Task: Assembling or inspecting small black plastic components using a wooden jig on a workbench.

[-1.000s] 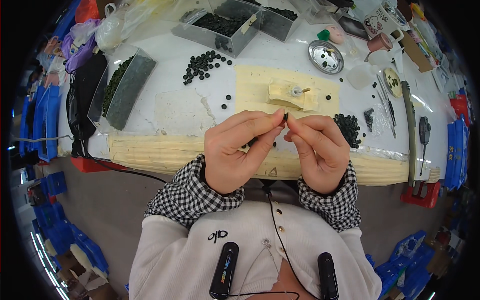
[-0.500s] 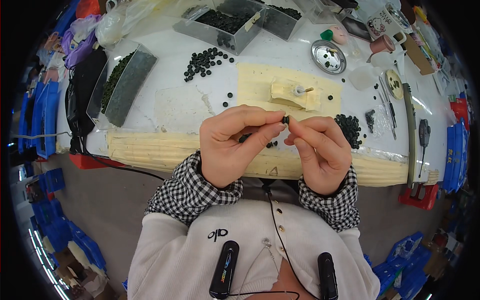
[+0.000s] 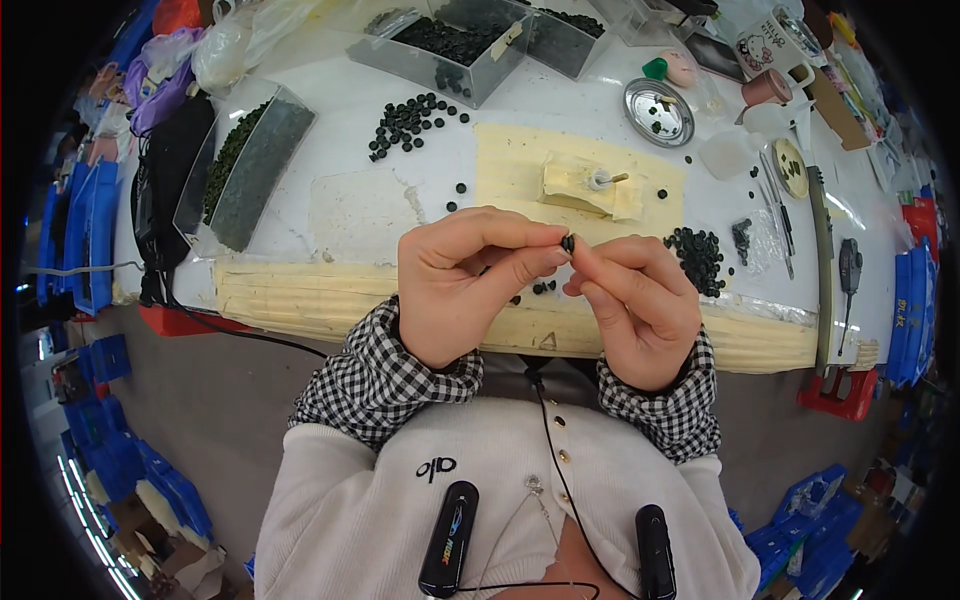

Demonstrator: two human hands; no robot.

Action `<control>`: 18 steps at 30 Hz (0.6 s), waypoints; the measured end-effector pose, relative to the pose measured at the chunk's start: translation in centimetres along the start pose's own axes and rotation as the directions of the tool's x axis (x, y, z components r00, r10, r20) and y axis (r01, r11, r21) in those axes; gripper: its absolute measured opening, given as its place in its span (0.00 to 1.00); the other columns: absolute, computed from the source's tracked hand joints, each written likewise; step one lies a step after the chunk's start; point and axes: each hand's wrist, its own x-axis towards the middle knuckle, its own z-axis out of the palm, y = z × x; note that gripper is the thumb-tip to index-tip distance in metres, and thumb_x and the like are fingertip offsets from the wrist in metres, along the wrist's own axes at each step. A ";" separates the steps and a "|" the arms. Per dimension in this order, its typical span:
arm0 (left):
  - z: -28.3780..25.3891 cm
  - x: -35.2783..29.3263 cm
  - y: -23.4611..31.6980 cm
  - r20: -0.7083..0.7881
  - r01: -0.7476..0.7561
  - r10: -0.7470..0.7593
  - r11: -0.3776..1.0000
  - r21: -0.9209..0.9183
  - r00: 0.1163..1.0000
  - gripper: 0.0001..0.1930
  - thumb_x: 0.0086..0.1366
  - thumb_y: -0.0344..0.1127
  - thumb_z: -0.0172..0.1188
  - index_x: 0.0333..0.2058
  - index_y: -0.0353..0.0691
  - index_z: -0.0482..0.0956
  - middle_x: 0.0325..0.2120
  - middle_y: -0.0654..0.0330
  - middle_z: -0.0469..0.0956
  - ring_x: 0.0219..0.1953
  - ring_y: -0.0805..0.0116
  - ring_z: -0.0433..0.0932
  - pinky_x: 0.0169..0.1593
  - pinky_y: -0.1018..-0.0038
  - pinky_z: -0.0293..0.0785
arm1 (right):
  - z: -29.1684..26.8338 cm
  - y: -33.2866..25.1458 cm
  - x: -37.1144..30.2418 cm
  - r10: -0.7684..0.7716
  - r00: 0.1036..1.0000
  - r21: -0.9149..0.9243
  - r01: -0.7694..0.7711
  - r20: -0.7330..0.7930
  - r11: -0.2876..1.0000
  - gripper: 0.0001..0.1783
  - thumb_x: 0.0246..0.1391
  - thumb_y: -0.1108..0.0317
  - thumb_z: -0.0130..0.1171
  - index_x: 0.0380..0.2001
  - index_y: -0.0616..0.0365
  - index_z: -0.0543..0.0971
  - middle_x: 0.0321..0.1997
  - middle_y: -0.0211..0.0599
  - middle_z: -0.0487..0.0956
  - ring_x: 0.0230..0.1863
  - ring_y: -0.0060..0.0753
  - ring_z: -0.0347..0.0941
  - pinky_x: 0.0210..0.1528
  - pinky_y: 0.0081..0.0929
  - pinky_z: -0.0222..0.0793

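In front of me, over the table's near edge, my left hand [image 3: 455, 285] pinches a small round black part [image 3: 568, 243] between thumb and index finger. My right hand [image 3: 645, 310] has its fingers curled and pressed together, with fingertips against the other side of the same part. Most of that part is covered by the fingertips, so its detail is too small to make out. Several loose black parts [image 3: 543, 287] lie on the table beneath my hands. Beyond them, on a yellow sheet [image 3: 510, 150], stands a yellow block [image 3: 575, 188] with a short upright stick [image 3: 615, 179].
Black parts lie in a right-hand pile [image 3: 697, 262] and a farther left pile [image 3: 405, 125]. Clear bins [image 3: 465, 88] of dark parts stand at the back, another bin [image 3: 285, 160] at left. A metal dish [image 3: 684, 125], thin tools [image 3: 782, 215] and a mug [image 3: 765, 88] sit at right.
Both hands have shifted very slightly left with the small black part between them. The part appears turned a little in the fingertips. The things on the table have stayed where they were.
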 end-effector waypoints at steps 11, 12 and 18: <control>-0.1 0.2 -0.1 0.013 0.044 -0.043 0.999 -0.032 0.999 0.08 0.57 0.18 0.61 0.37 0.29 0.81 0.34 0.54 0.81 0.37 0.72 0.80 0.42 0.80 0.77 | 0.0 0.0 0.0 0.008 1.000 -0.015 -0.008 0.015 1.000 0.20 0.49 0.82 0.61 0.47 0.61 0.79 0.35 0.37 0.76 0.30 0.26 0.72 0.31 0.18 0.69; -0.1 0.2 -0.1 0.015 0.051 -0.051 0.998 -0.039 0.999 0.08 0.57 0.18 0.61 0.38 0.29 0.81 0.34 0.54 0.81 0.37 0.72 0.80 0.42 0.80 0.77 | 0.0 0.0 0.0 0.004 1.000 -0.018 -0.004 0.013 1.000 0.20 0.49 0.82 0.61 0.47 0.61 0.79 0.35 0.37 0.76 0.30 0.26 0.72 0.31 0.18 0.68; -0.2 0.3 0.1 0.026 0.057 -0.055 0.996 -0.065 0.998 0.09 0.58 0.18 0.61 0.38 0.29 0.80 0.34 0.54 0.81 0.37 0.72 0.80 0.42 0.80 0.78 | 0.1 0.0 -0.1 0.012 1.000 0.030 -0.012 -0.004 0.999 0.20 0.49 0.82 0.60 0.48 0.61 0.79 0.35 0.37 0.75 0.31 0.25 0.72 0.31 0.17 0.68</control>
